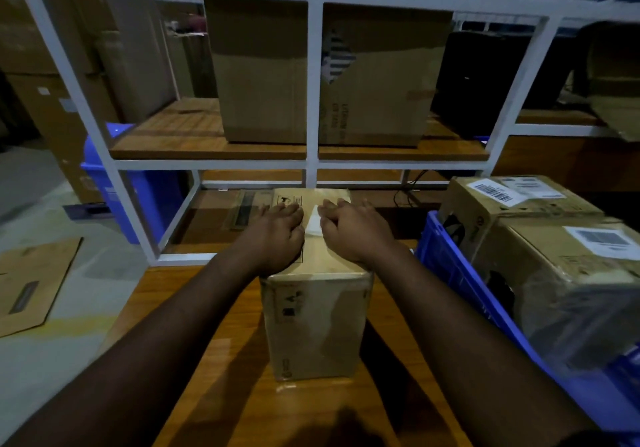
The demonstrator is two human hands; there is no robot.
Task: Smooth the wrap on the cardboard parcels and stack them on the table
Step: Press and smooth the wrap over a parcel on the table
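At the centre of the frame, a wrapped cardboard parcel (313,311) is being held down on the wooden table (225,360). The left hand (277,235) and the right hand (349,232) are being pressed flat on its top face, fingers extended and resting palm-down, nothing being pinched. A pale label (313,223) is being left exposed between them. The parcel is judged stiff and box-shaped, of moderate weight; its clear film is likely to be slippery, so a hold on two opposite side faces is advised for lifting. At the right of the frame, further labelled parcels (540,239) are being kept in a blue crate (460,284), partly cut off by the edge. The far face of the parcel is being hidden, and wrinkles in the film are hard to make out in the dim light.
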